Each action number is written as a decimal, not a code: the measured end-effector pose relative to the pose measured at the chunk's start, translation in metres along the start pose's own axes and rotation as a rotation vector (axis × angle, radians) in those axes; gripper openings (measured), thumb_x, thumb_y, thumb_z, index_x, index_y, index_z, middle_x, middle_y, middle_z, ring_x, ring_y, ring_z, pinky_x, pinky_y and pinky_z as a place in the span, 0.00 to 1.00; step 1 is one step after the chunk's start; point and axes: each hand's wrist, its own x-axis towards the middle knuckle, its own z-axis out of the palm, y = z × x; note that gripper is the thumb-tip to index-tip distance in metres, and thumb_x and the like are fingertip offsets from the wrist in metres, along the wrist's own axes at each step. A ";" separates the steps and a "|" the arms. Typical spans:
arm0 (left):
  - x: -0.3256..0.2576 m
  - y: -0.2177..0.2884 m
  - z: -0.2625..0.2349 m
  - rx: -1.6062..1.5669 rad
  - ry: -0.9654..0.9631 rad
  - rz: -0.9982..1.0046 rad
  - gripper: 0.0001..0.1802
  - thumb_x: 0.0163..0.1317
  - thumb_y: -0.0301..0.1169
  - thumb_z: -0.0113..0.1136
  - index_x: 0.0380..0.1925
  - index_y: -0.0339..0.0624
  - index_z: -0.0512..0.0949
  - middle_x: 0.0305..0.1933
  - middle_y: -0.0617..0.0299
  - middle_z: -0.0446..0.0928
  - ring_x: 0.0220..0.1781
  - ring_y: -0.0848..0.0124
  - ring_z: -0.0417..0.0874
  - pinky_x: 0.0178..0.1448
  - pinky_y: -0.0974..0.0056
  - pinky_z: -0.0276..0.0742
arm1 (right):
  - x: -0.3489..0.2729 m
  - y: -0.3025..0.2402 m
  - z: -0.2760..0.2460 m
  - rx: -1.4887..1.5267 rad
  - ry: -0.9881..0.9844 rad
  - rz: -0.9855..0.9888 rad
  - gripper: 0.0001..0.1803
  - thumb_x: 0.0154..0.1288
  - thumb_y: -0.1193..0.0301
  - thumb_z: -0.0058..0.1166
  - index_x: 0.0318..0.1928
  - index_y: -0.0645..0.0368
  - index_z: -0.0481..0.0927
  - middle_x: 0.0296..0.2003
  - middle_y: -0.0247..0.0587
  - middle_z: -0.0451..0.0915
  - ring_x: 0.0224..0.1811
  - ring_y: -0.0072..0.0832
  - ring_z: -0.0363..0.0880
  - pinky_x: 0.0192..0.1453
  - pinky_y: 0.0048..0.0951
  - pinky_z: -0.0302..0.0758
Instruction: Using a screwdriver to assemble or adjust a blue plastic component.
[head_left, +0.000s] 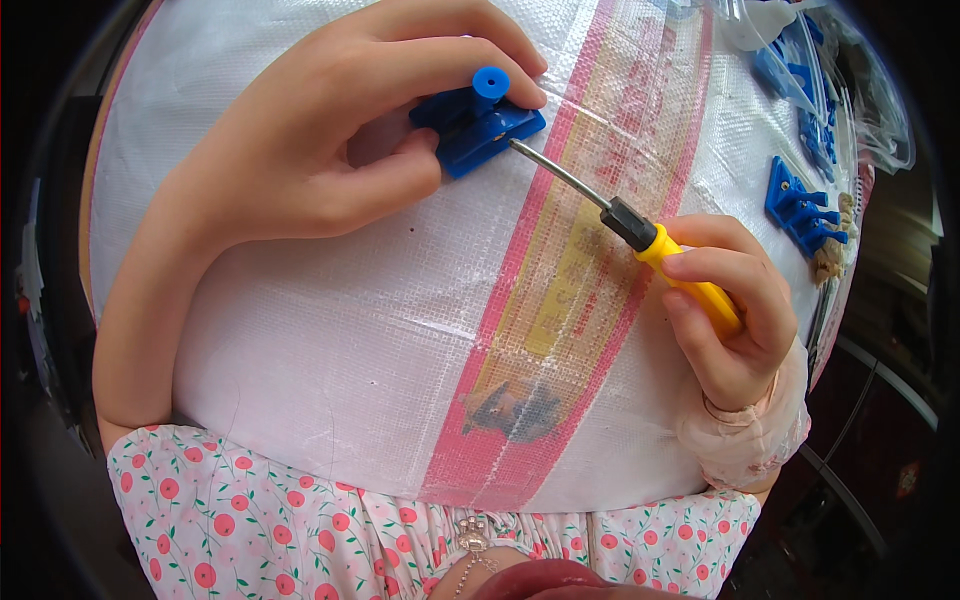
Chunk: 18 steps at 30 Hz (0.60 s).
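Observation:
A blue plastic part with a round peg rising from its base sits on the white woven sheet. Thumb and fingers of my left hand are closed round its left and far sides. My right hand grips the yellow handle of a screwdriver, whose black collar leads to a metal shaft. The shaft points up and left, and its tip is at the near right edge of the blue part. Whether the tip sits in a screw is too small to tell.
Another blue part with several pegs lies at the right edge of the woven sheet. Beyond it are clear plastic bags and more blue pieces. Small beige pieces lie beside the pegged part.

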 end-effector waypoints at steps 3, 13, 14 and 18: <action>0.003 0.005 -0.002 -0.009 -0.006 -0.013 0.27 0.46 0.27 0.57 0.52 0.38 0.78 0.53 0.48 0.76 0.55 0.58 0.78 0.58 0.57 0.73 | -0.001 0.001 0.000 0.005 0.003 0.002 0.17 0.53 0.88 0.58 0.46 0.65 0.81 0.45 0.52 0.80 0.42 0.36 0.83 0.47 0.26 0.77; 0.005 0.010 -0.004 -0.002 0.004 -0.011 0.27 0.47 0.27 0.58 0.52 0.36 0.78 0.50 0.49 0.76 0.52 0.60 0.78 0.55 0.59 0.74 | 0.000 0.000 -0.002 0.004 -0.011 -0.011 0.18 0.53 0.89 0.58 0.46 0.64 0.81 0.46 0.52 0.79 0.43 0.36 0.83 0.47 0.26 0.77; 0.002 0.001 -0.001 -0.024 0.015 0.010 0.27 0.47 0.26 0.58 0.52 0.36 0.78 0.50 0.49 0.76 0.52 0.60 0.78 0.55 0.59 0.74 | 0.001 0.000 -0.001 0.001 -0.009 -0.021 0.18 0.54 0.89 0.58 0.47 0.64 0.81 0.46 0.52 0.79 0.42 0.36 0.83 0.47 0.26 0.77; 0.003 0.006 -0.002 -0.088 0.020 -0.046 0.26 0.48 0.25 0.59 0.52 0.35 0.78 0.49 0.49 0.77 0.51 0.61 0.79 0.54 0.61 0.75 | -0.001 0.001 0.004 -0.023 0.019 -0.026 0.19 0.54 0.89 0.60 0.47 0.63 0.81 0.46 0.52 0.79 0.39 0.33 0.83 0.42 0.24 0.77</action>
